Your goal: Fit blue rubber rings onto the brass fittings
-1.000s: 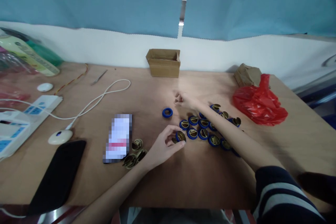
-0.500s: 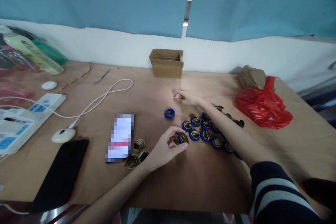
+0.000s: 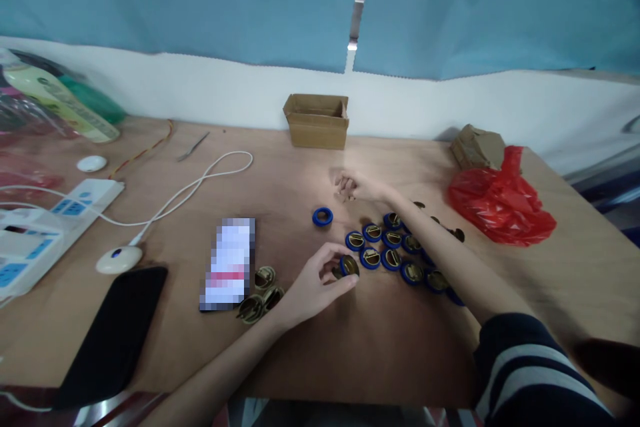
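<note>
My left hand [image 3: 313, 283] pinches a round brass part with a blue ring [image 3: 349, 265] at the near end of a cluster of like ringed brass parts [image 3: 393, 248]. My right hand [image 3: 356, 187] reaches far across the wooden table [image 3: 320, 353], fingers curled downward just beyond a loose blue ring [image 3: 323, 216]; what they hold, if anything, I cannot make out. A few bare brass parts [image 3: 260, 293] lie by my left wrist.
A phone with a lit screen [image 3: 229, 263] and a black phone [image 3: 113, 333] lie at the left. A power strip [image 3: 47, 223], a white cable [image 3: 200, 180], a small cardboard box [image 3: 317, 120] and a red plastic bag [image 3: 500, 203] stand around.
My right hand has drawn slightly nearer and lowered its fingers toward the table. My left hand keeps its pinch on the ringed part in the same spot.
</note>
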A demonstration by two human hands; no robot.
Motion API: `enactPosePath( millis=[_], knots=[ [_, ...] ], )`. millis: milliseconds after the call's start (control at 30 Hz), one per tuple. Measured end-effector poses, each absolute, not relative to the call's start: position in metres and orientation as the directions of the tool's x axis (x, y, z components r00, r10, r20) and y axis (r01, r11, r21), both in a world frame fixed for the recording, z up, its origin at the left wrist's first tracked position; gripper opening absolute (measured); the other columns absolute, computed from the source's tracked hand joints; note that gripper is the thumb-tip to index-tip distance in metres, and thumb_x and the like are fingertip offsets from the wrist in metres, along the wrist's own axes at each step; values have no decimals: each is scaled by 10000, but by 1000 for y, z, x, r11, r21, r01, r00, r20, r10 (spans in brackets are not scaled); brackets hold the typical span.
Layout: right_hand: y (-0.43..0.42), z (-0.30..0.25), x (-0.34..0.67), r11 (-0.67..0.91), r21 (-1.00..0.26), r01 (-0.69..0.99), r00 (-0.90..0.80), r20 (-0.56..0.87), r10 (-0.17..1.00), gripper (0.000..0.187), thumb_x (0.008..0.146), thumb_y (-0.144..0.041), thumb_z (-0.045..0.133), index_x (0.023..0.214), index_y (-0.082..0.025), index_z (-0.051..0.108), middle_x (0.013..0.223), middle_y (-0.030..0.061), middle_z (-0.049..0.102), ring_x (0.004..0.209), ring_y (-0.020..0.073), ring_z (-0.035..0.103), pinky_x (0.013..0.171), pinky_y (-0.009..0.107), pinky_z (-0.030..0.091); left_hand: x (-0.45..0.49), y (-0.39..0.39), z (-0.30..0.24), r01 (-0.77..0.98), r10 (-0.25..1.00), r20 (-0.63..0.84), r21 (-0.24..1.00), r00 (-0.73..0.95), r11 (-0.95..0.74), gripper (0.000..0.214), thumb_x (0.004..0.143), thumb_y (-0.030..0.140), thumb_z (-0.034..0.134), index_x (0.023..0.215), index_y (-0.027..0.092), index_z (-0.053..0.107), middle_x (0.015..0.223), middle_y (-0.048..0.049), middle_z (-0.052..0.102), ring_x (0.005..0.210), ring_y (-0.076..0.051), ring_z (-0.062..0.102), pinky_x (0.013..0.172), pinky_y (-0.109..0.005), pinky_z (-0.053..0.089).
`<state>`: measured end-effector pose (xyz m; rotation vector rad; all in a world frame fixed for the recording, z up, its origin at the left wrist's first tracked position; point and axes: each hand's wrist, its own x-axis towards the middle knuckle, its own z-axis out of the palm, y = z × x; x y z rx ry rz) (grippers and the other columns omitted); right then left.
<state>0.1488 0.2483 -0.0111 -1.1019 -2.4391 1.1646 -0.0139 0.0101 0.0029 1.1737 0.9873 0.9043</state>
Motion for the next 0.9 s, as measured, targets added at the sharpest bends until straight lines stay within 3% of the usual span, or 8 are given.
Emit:
enactPosePath(
  millis=[200,533,900],
  knots=[
    [246,-7,157,386,-763,519,-706,-128,696,285,733,-104,696,967,-190,558,791,-1,644,633,133,573,581,253,448,-14,9,2,-44,939,-141,986,314,163,298,840,243,693,1108,210,566,1130,-60,624,1014,-189,591,734,-270,433],
    [249,-18,156,421,-797,432,-791,-111,602,239,730,-76,612,936,-188,564,752,-24,610,707,142,560,680,282,452,-15,10,2,-59,939,-146,983,312,172,305,829,251,697,1100,207,563,1128,-65,623,1026,-195,592,750,-282,440],
    [243,-14,153,482,-758,439,-773,-45,633,306,698,-64,633,938,-208,511,780,-28,563,682,137,500,634,273,417,-13,10,1,-53,938,-141,985,316,166,307,831,257,695,1106,211,565,1107,-61,626,1003,-190,595,724,-272,434]
  ],
)
